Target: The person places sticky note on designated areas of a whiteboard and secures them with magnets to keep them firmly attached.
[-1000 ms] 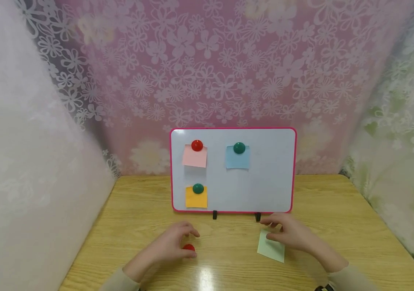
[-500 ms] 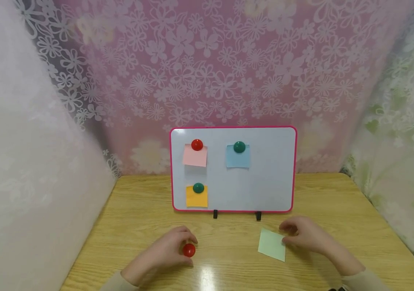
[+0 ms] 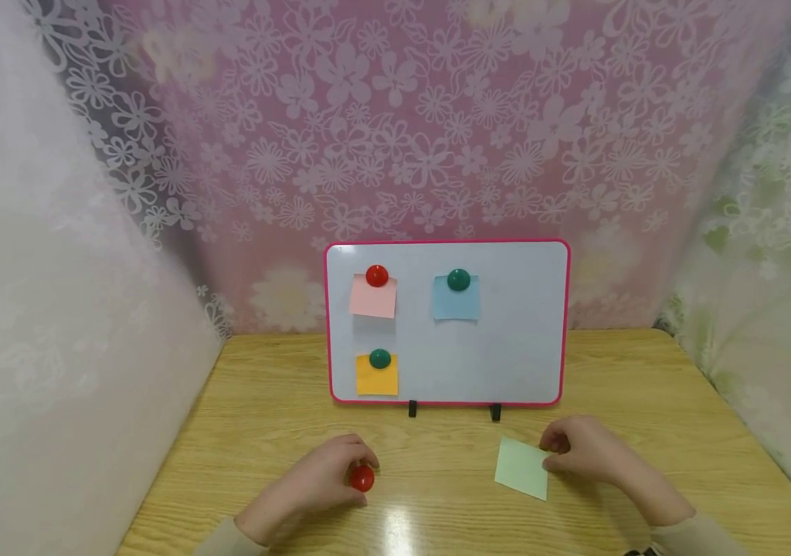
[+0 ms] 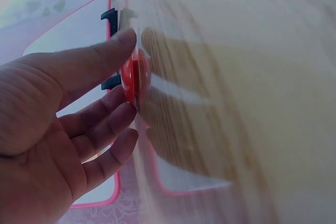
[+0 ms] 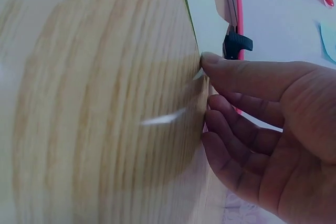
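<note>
My left hand (image 3: 331,472) curves round a red round magnet (image 3: 363,479) on the wooden table. In the left wrist view the magnet (image 4: 129,77) sits between the thumb on one side and the fingers on the other, its flat base against the tabletop. My right hand (image 3: 586,452) is at the right edge of a light green sticky note (image 3: 522,468), which lies on the table. The right wrist view has the thumb tip on the end of the sticky note (image 5: 203,14), with the other fingers curled below it; the index fingertip is partly hidden behind the thumb.
Behind the hands a whiteboard (image 3: 507,347) with a pink frame stands on black feet (image 3: 496,412). Pinned on it are a pink note (image 3: 372,301), a blue note (image 3: 456,303) and an orange note (image 3: 377,381), under red and green magnets. Flowered curtains (image 3: 395,139) enclose the table.
My right hand has drawn back rightward from over the green note to its right edge. The fingers of my left hand have shifted around the red magnet, leaving more of it showing.
</note>
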Demonstrator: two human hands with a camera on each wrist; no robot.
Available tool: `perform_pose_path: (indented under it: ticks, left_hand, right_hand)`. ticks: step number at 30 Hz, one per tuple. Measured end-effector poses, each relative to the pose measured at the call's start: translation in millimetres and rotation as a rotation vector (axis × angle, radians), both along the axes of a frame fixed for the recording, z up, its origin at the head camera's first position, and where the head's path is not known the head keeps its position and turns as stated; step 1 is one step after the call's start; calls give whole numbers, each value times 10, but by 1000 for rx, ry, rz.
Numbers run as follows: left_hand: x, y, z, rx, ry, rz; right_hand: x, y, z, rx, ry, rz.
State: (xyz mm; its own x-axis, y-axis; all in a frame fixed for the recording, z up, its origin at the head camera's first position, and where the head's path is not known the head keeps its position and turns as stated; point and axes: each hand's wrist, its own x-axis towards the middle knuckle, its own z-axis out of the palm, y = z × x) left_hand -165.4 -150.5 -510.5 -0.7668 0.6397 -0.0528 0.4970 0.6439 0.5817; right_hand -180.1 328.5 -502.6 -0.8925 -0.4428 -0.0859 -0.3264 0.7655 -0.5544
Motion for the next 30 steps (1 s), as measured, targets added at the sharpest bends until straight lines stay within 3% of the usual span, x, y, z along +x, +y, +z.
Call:
perform_pose_path:
  ticks: [20, 26, 30]
  left_hand:
    - [-16, 35, 18, 22, -43, 22]
    - [-42, 43, 5, 1, -42, 50]
    - [-46, 48, 14, -28, -80, 89]
  right_hand:
    - [-19, -26, -11, 2, -23, -3]
    - [-17, -33, 5, -6, -21, 6]
    - [-16, -38, 15, -19, -34, 6]
